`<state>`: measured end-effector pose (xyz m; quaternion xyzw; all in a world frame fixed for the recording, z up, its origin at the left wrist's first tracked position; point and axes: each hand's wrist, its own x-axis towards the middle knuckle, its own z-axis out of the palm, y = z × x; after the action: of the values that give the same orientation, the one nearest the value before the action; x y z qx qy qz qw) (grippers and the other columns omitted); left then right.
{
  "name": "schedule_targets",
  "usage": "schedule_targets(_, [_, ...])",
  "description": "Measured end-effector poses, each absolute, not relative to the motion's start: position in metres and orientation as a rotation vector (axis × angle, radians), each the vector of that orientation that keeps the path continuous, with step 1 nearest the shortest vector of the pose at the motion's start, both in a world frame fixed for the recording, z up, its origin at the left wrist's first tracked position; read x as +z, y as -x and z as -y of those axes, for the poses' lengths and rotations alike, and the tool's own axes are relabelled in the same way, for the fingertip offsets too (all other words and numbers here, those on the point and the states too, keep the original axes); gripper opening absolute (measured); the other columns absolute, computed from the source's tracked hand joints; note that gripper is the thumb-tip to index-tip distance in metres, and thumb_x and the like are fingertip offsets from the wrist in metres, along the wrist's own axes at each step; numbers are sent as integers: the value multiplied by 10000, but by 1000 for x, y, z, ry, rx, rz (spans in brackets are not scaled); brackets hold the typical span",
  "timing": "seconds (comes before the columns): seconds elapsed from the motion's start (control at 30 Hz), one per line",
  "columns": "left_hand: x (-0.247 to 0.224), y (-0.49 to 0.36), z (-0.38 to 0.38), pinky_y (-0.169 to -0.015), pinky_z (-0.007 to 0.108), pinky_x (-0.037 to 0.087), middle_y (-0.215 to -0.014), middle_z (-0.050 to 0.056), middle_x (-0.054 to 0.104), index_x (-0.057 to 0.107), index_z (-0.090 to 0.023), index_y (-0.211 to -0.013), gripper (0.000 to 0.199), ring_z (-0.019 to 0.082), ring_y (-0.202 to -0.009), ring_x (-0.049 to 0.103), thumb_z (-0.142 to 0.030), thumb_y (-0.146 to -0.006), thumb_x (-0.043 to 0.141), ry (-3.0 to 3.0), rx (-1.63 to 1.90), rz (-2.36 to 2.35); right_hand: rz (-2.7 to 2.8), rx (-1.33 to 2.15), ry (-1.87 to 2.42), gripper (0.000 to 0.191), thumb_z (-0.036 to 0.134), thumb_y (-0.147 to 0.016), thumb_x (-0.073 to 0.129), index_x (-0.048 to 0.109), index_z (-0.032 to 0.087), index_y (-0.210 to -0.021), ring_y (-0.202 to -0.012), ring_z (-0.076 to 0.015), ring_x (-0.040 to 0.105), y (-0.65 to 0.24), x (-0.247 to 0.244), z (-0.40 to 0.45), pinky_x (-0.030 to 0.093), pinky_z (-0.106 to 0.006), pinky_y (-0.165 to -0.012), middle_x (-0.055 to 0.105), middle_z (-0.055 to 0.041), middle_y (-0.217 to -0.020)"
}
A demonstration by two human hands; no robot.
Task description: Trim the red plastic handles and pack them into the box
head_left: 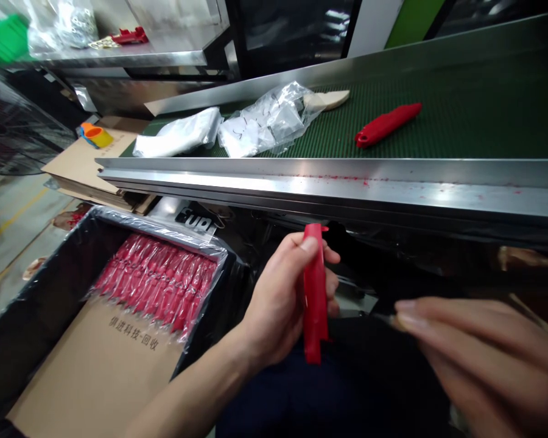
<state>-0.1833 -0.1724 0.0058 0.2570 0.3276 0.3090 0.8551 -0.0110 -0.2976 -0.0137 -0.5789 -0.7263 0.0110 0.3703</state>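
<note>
My left hand (285,292) is closed around a long red plastic part (315,298), held on end with the thumb pressed on its upper face. Thin red slivers stick out from its right edge. To the right, my right hand (484,347) is pinched, its thumb and finger pressed together. Something thin seems to show at those fingertips, but blur hides what it is. The two hands are apart. Beyond them, a similar red part (388,125) lies on the green ribbed conveyor belt (475,115).
The conveyor's metal rail (329,179) runs across in front, dotted with red scraps. Plastic bags (265,121) and a beige curved piece (335,99) lie on the belt. At lower left, a dark crate (31,310) holds bagged red parts (159,280) on cardboard. A tape roll (98,136) sits on stacked cardboard.
</note>
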Motion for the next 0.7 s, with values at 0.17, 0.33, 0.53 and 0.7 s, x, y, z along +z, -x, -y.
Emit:
schedule_targets(0.17, [4, 191, 182, -503, 168, 444, -778, -53, 506, 486, -199, -978, 265, 39, -551, 485, -217, -827, 704, -762, 552, -756, 1853, -72, 1483, 490, -16, -864, 569, 591, 229, -1287, -1035, -210, 614, 9, 0, 270, 501, -373, -853, 628, -69, -1176])
schedule_targets(0.33, [9, 194, 190, -502, 148, 420, -806, -48, 514, 475, -178, -938, 250, 18, -536, 500, -279, -855, 688, -872, 491, -806, 1964, -135, 1486, 385, -35, -878, 560, 628, 131, -1219, -1027, -220, 577, 18, 9, 260, 453, -378, -823, 618, -113, -1130])
schedule_targets(0.53, [14, 194, 194, -512, 153, 413, -797, -40, 515, 476, -173, -927, 264, 18, -545, 486, -288, -847, 699, -875, 470, -785, 1933, -127, 1508, 378, -17, -886, 574, 652, 150, -1216, -1006, -209, 575, 19, 3, 264, 443, -369, -810, 626, -99, -1119])
schedule_targets(0.7, [13, 195, 194, -516, 165, 404, -772, -42, 495, 463, -187, -933, 268, 31, -544, 480, -305, -850, 689, -869, 426, -762, 1928, -124, 1484, 384, -24, -875, 571, 653, 149, -1208, -992, -216, 586, 18, 1, 264, 450, -372, -796, 631, -104, -1102])
